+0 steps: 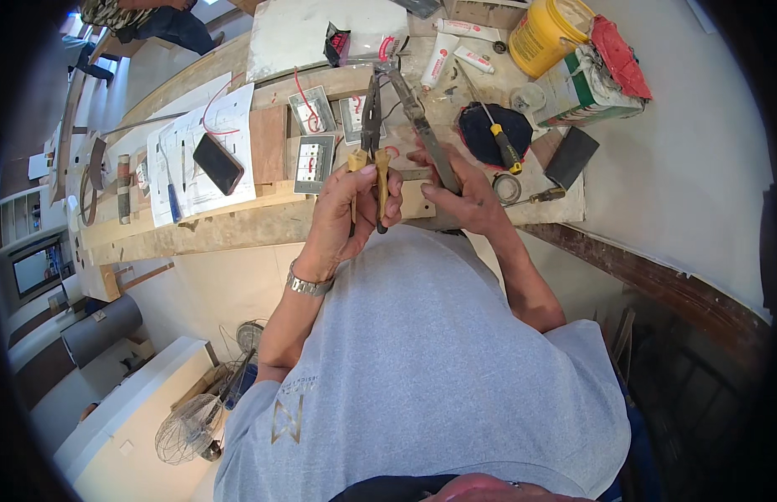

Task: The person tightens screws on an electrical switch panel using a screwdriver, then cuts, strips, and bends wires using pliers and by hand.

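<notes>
My left hand (348,209) is closed around the yellow handles of a pair of long-nose pliers (371,117), whose dark jaws point away from me. In my right hand (470,191) is a long, worn grey bar-shaped tool (423,127); its exact kind is unclear. The bar slants up to the left, and its far end meets or overlaps the plier tips. Just beyond my left hand lie a socket plate (314,164), a second plate with red wire (312,110) and a third plate (351,117), partly hidden by the pliers.
Left on the workbench (196,233) lie a phone (217,164), paper drawings (175,138) and a blue screwdriver (173,201). To the right are a yellow-black screwdriver (505,149), tape roll (506,189), black block (571,157), green-white can (585,92), yellow bucket (546,33) and white tubes (439,60).
</notes>
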`<move>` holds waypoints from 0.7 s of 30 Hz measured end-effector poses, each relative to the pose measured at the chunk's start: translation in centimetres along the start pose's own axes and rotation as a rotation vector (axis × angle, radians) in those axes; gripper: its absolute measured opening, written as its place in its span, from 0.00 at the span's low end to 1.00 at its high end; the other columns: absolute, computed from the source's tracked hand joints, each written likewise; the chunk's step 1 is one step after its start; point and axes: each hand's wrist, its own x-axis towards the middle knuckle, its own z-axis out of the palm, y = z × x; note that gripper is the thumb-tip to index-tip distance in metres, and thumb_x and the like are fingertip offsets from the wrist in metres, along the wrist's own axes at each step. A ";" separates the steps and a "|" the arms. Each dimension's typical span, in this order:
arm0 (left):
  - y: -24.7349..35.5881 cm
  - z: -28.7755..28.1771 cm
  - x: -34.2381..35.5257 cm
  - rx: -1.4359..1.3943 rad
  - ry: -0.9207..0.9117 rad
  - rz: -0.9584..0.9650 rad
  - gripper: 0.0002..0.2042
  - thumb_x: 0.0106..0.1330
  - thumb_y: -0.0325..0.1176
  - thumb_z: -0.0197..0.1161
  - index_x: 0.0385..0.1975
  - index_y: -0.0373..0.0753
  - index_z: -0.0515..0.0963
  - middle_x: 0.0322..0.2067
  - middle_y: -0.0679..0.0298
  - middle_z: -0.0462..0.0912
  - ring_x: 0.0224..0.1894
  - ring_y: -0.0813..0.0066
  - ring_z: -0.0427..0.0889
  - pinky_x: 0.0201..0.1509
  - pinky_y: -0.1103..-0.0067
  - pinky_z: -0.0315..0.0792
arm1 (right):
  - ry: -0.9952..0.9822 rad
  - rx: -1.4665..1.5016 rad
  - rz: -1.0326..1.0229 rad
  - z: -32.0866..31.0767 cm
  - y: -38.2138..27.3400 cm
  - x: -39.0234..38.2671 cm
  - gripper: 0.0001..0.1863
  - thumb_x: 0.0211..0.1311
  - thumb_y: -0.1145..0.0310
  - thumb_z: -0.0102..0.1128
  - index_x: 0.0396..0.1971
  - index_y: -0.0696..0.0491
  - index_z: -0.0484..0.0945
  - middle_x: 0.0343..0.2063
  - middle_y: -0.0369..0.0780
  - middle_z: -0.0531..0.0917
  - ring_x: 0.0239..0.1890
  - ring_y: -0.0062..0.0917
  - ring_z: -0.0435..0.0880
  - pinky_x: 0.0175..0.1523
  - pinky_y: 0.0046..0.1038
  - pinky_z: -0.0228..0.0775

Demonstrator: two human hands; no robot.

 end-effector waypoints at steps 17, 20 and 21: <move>-0.9 -3.3 0.6 0.192 -0.013 0.018 0.15 0.79 0.37 0.55 0.58 0.36 0.73 0.39 0.58 0.80 0.32 0.73 0.77 0.34 0.76 0.71 | -0.159 0.514 0.419 -1.4 -1.8 -0.3 0.21 0.67 0.70 0.68 0.59 0.56 0.82 0.39 0.32 0.79 0.44 0.16 0.81 0.47 0.22 0.76; -1.0 -3.5 0.9 0.168 0.002 0.025 0.15 0.79 0.37 0.56 0.57 0.36 0.73 0.39 0.58 0.80 0.32 0.72 0.77 0.33 0.77 0.71 | -0.139 0.334 0.449 -1.0 -0.8 -0.5 0.17 0.68 0.70 0.69 0.55 0.55 0.84 0.38 0.32 0.77 0.41 0.15 0.78 0.46 0.24 0.72; -1.0 -3.5 1.0 0.135 0.021 0.035 0.15 0.79 0.37 0.56 0.57 0.36 0.73 0.39 0.58 0.81 0.32 0.72 0.77 0.33 0.77 0.71 | -0.138 0.335 0.450 -0.8 -0.6 -0.6 0.17 0.68 0.70 0.69 0.55 0.55 0.84 0.38 0.32 0.77 0.41 0.15 0.78 0.46 0.24 0.72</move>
